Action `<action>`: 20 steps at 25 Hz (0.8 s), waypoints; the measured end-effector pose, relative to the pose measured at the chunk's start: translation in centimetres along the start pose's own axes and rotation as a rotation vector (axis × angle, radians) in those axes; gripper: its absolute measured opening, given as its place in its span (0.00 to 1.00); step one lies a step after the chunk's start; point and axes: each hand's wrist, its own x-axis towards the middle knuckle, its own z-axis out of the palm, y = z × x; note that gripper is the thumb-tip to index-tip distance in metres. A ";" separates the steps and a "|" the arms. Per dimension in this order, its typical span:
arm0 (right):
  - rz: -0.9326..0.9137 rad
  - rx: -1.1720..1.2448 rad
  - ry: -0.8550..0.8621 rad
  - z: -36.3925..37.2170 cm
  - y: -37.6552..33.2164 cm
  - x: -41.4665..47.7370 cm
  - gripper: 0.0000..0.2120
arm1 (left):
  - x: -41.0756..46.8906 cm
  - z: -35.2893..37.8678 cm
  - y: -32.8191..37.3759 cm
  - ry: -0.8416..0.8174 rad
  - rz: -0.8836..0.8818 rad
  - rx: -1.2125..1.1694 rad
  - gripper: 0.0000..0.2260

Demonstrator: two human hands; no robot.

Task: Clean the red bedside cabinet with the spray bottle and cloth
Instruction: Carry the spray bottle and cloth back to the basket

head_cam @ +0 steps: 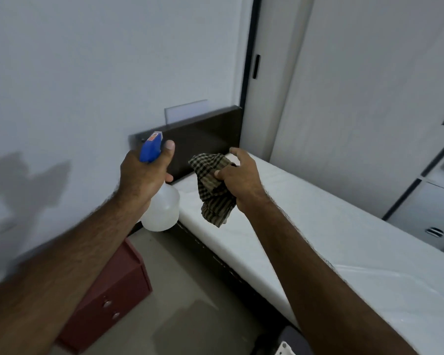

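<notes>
2 hands (141,175) (241,180) | 1 spray bottle (162,211) | 1 cloth (213,193) | 1 cabinet (113,290)

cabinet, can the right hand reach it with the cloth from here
Probably not yet: the right hand holds the cloth raised over the bed, and the left forearm crosses above the cabinet.

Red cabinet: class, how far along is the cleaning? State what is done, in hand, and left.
Done: the tools are picked up. The left hand grips the spray bottle, and the right hand pinches the cloth. In hand: both are raised, away from the cabinet. Left: nothing touches the cabinet below, so spraying and wiping likely remain.
</notes>
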 end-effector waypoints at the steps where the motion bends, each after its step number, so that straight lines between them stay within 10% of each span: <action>1: 0.023 -0.002 0.044 -2.4 1.7 0.4 0.34 | -0.7 2.5 -0.5 -0.037 -0.009 0.003 0.15; 20: 0.565 0.057 0.779 -29.7 35.8 -16.9 0.37 | -25.7 30.8 -17.6 -0.694 -0.130 0.083 0.21</action>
